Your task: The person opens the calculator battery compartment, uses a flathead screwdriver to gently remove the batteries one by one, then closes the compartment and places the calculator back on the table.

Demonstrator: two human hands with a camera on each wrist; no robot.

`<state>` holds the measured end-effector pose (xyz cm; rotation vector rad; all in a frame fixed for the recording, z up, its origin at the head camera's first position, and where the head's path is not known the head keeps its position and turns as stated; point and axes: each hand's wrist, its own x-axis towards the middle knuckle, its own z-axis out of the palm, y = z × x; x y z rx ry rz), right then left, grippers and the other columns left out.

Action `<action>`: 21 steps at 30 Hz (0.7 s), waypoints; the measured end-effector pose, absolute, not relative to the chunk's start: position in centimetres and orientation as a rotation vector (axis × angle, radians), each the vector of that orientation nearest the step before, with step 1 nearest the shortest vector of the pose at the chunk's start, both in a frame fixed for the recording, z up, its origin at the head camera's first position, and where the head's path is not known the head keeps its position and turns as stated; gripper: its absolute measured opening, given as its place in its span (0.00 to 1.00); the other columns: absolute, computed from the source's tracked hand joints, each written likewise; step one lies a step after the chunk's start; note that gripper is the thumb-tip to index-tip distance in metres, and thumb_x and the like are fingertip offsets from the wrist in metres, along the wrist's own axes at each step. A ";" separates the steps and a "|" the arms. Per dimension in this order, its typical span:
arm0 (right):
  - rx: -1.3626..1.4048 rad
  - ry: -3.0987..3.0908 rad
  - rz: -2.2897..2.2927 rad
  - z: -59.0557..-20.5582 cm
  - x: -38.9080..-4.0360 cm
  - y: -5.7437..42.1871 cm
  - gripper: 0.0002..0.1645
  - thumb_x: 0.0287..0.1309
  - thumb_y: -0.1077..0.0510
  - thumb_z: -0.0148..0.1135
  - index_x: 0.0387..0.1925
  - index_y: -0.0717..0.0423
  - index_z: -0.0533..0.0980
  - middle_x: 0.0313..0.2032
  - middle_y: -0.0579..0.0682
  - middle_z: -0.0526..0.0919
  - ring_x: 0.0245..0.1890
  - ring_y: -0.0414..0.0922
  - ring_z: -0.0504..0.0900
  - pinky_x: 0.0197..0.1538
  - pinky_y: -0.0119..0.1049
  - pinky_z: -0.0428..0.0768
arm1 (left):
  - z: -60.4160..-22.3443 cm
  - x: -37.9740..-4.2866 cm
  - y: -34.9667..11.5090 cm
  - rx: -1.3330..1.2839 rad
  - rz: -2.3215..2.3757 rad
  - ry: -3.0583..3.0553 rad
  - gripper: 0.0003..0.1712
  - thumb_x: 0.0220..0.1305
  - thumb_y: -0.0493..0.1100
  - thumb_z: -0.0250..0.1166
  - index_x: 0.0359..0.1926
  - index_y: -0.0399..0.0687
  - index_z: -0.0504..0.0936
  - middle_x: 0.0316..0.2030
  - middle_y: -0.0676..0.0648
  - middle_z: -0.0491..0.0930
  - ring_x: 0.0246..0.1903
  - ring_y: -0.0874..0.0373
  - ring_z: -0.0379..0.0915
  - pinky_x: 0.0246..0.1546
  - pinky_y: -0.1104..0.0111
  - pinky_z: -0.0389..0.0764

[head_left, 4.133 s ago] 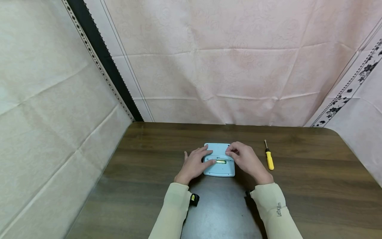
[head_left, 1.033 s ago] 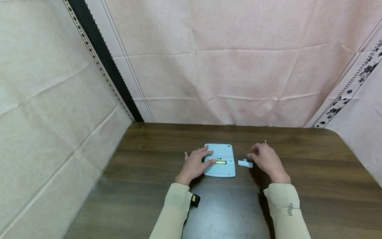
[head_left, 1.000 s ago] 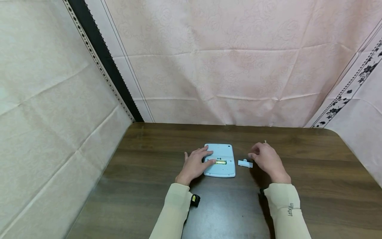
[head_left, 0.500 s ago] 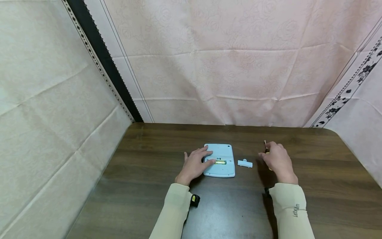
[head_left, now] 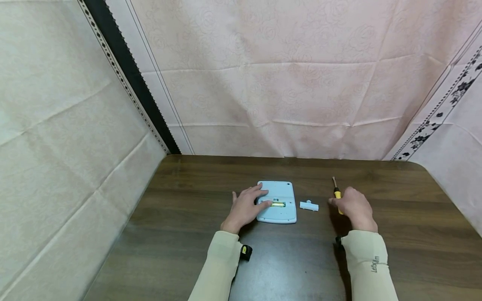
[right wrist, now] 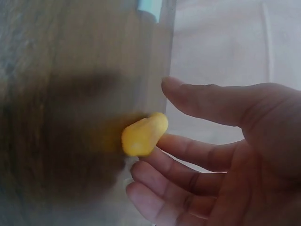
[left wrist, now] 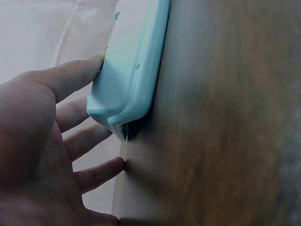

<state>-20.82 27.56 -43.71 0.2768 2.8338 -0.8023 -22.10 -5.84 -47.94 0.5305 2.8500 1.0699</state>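
Note:
My left hand (head_left: 244, 207) rests with spread fingers on a flat light-blue device (head_left: 276, 215), its back turned up. A greenish-gold battery (head_left: 278, 204) lies in its uncovered compartment, the left thumb at one end. In the left wrist view, the thumb presses near the battery while the other fingers (left wrist: 101, 173) extend past the device (left wrist: 124, 70). My right hand (head_left: 355, 207) is at a yellow-handled screwdriver (head_left: 337, 195) lying on the table. The right wrist view has fingertips against the yellow handle (right wrist: 141, 136), the thumb standing apart from it.
A small light-blue battery cover (head_left: 309, 205) lies between the device and the right hand. The brown wooden table (head_left: 211, 175) ends at a pale cloth backdrop (head_left: 263, 83), with another cloth (head_left: 75, 167) down the left side.
The right hand first took the battery cover off the device and left it on the table. It then moved right to the screwdriver. The left hand has stayed in place.

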 end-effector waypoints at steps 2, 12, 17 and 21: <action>0.274 2.818 -0.794 -43.9 -20.8 27.5 0.22 0.71 0.51 0.66 0.29 0.67 0.77 0.24 0.54 0.74 0.26 0.51 0.74 0.29 0.42 0.73 | -47.9 -22.1 -5.9 0.526 1.067 2.845 0.28 0.77 0.57 0.66 0.71 0.53 0.82 0.77 0.49 0.67 0.78 0.43 0.58 0.71 0.25 0.38; 0.265 2.789 -0.797 -44.1 -20.7 27.6 0.23 0.71 0.51 0.65 0.25 0.64 0.80 0.22 0.52 0.73 0.24 0.49 0.72 0.28 0.39 0.70 | -47.8 -22.1 -5.8 0.511 1.084 2.842 0.28 0.77 0.57 0.66 0.71 0.54 0.81 0.78 0.50 0.67 0.78 0.43 0.57 0.72 0.26 0.36; 0.275 2.779 -0.805 -44.2 -20.7 27.8 0.23 0.71 0.52 0.63 0.22 0.63 0.80 0.20 0.51 0.73 0.22 0.48 0.72 0.28 0.39 0.69 | -47.9 -22.2 -5.8 0.506 1.084 2.844 0.28 0.77 0.57 0.66 0.71 0.55 0.81 0.78 0.50 0.67 0.78 0.43 0.57 0.72 0.26 0.36; 0.298 2.789 -0.806 -44.2 -20.9 27.9 0.21 0.70 0.54 0.61 0.23 0.64 0.81 0.21 0.52 0.75 0.23 0.50 0.73 0.28 0.40 0.71 | -47.9 -22.1 -5.8 0.499 1.082 2.844 0.28 0.77 0.57 0.66 0.71 0.55 0.81 0.78 0.50 0.67 0.78 0.43 0.57 0.72 0.26 0.36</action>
